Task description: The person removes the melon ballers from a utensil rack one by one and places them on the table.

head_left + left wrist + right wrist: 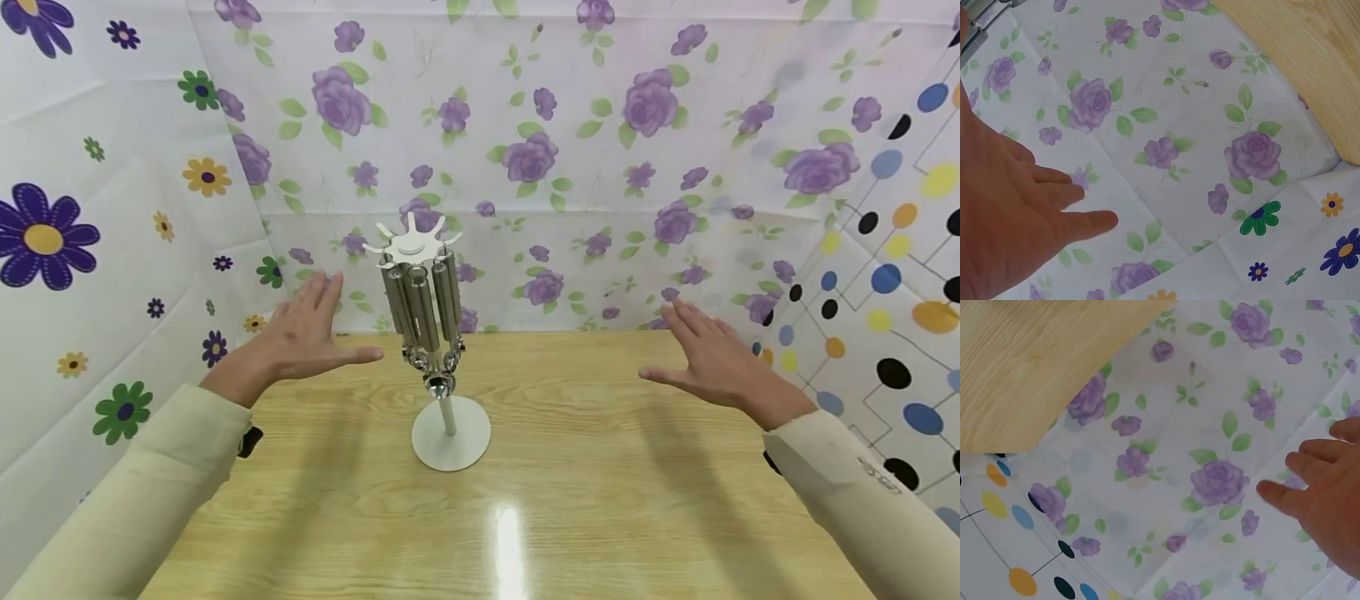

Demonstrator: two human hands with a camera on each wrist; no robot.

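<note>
On the wooden table stands a utensil rack (pixel 447 415) with a round white base, a pole and a spoked white top. Several metal utensils (pixel 423 312) with tubular handles hang from its spokes, their shiny ends low around the pole. To the left of the rack my left hand (pixel 303 333) is held in the air, fingers straight and thumb pointing toward the utensils, holding nothing. My right hand (pixel 708 354) hovers well to the right, fingers extended and thumb out, also holding nothing. In the left wrist view, part of the metal utensils (pixel 974 39) shows at the upper left corner.
A purple rose-printed cloth (pixel 525 167) hangs along the table's back edge. Left stands a flower-printed cloth (pixel 135 333), right a dotted cloth (pixel 862 275). The wooden table (pixel 585 467) carries a bright light reflection near its front.
</note>
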